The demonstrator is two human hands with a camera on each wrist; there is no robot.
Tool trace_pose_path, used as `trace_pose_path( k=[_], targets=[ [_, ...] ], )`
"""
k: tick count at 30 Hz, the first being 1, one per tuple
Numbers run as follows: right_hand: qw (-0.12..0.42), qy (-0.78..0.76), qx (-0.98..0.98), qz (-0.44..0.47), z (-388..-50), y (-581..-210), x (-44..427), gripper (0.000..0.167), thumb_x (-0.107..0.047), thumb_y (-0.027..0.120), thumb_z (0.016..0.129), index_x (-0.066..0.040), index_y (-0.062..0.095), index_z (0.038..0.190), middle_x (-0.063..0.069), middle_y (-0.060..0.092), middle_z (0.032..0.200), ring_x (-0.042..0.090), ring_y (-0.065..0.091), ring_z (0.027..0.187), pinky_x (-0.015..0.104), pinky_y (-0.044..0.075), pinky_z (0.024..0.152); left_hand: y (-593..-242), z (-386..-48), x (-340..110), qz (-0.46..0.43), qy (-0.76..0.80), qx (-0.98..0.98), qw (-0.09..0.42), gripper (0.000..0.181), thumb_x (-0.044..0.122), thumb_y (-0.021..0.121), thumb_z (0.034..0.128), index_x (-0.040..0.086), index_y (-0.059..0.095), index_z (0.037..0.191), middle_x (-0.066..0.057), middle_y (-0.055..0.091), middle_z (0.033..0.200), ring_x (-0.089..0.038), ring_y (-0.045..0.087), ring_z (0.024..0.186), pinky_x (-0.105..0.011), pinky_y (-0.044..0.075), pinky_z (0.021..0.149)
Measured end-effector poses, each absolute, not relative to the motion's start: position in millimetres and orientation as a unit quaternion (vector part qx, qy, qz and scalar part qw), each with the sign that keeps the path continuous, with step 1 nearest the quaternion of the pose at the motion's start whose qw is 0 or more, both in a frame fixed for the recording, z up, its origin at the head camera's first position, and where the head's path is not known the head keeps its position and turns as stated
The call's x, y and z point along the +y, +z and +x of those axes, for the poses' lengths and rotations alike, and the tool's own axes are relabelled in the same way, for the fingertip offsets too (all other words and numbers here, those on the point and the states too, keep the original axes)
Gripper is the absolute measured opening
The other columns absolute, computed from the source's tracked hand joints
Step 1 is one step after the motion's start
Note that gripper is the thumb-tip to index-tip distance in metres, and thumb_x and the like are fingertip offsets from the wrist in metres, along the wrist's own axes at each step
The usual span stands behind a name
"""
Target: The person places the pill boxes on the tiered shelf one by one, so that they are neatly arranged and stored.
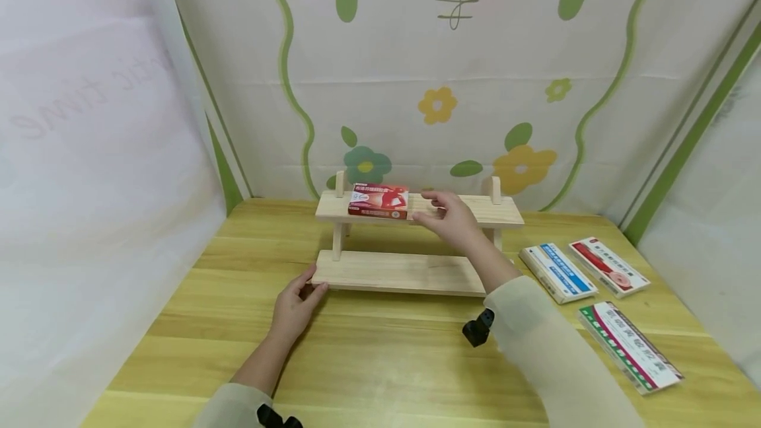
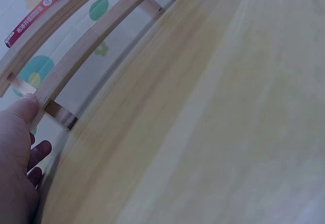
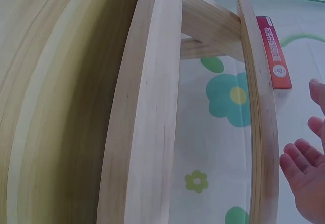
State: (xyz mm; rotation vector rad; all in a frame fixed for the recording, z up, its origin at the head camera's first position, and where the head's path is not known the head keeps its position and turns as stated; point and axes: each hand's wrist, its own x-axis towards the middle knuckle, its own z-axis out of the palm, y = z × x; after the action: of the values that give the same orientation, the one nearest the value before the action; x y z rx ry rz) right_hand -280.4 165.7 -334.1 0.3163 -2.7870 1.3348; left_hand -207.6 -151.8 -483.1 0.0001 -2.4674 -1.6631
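Note:
A two-tier wooden shelf (image 1: 392, 271) stands on the table. On the left part of its upper board lies a red medicine box (image 1: 378, 201), whose narrow red side also shows in the right wrist view. My left hand (image 1: 292, 306) holds the left end of the lower board, thumb at the front edge and fingers around the end. In the left wrist view, the thumb of that hand (image 2: 18, 148) lies against the board. My right hand (image 1: 453, 220) is over the upper board, just right of the red box and apart from it, fingers loosely extended and holding nothing.
On the table right of the shelf lie a blue-and-white medicine box (image 1: 559, 273), a red-and-white one (image 1: 609, 266) and a green-and-white one (image 1: 630, 347). Upright pegs (image 1: 496, 190) rise at the upper board's ends. A flowered cloth (image 1: 380, 51) hangs behind.

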Motion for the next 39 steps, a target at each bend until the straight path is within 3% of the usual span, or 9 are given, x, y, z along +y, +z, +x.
trace_pose_path(
  k=[7,13,21,28,39],
  targets=[
    [0.023,0.436,-0.894,0.096,-270.4,-336.3,189.0,0.066,-0.046,0.068,0.090,-0.016,0.047,0.145,0.009,0.042,0.150,0.035,0.042,0.137,0.050,0.039,0.111,-481.8,-206.4,-150.9,-0.008,-0.553,-0.828,0.090,0.057,0.026,0.069,0.0923,0.006,0.051,0.142,-0.018,0.057,0.138,-0.026,0.061,0.110,-0.010,0.046,0.082],
    [0.039,0.449,-0.887,0.105,-256.5,-337.7,210.6,0.066,-0.043,0.070,0.090,-0.011,0.048,0.143,0.011,0.042,0.149,0.033,0.039,0.138,0.047,0.035,0.115,-483.7,-206.2,-152.0,-0.001,-0.556,-0.827,0.087,0.057,0.027,0.070,0.0919,0.007,0.051,0.142,-0.017,0.057,0.138,-0.022,0.061,0.107,-0.011,0.046,0.082],
    [0.045,0.424,-0.900,0.092,-227.0,-340.6,249.0,0.069,-0.044,0.066,0.093,-0.007,0.043,0.146,0.017,0.038,0.152,0.040,0.036,0.140,0.054,0.032,0.114,-483.6,-207.7,-152.3,0.001,-0.568,-0.819,0.080,0.056,0.023,0.070,0.0922,0.010,0.051,0.143,-0.014,0.057,0.140,-0.024,0.061,0.110,-0.010,0.046,0.082],
    [0.064,0.384,-0.919,0.054,-199.2,-347.8,285.9,0.066,-0.044,0.064,0.094,-0.009,0.043,0.146,0.022,0.037,0.152,0.049,0.037,0.136,0.063,0.039,0.104,-483.8,-208.1,-152.5,-0.008,-0.565,-0.821,0.081,0.053,0.022,0.069,0.0925,0.010,0.052,0.142,-0.013,0.057,0.140,-0.023,0.061,0.108,-0.012,0.047,0.083],
    [0.106,0.344,-0.933,0.023,-159.3,-362.8,337.3,0.063,-0.039,0.062,0.096,-0.006,0.043,0.146,0.024,0.044,0.146,0.053,0.043,0.126,0.067,0.039,0.096,-483.8,-208.3,-152.6,-0.001,-0.565,-0.821,0.078,0.053,0.022,0.070,0.0924,0.012,0.053,0.141,-0.012,0.057,0.140,-0.015,0.060,0.104,-0.012,0.047,0.081]
  ],
)
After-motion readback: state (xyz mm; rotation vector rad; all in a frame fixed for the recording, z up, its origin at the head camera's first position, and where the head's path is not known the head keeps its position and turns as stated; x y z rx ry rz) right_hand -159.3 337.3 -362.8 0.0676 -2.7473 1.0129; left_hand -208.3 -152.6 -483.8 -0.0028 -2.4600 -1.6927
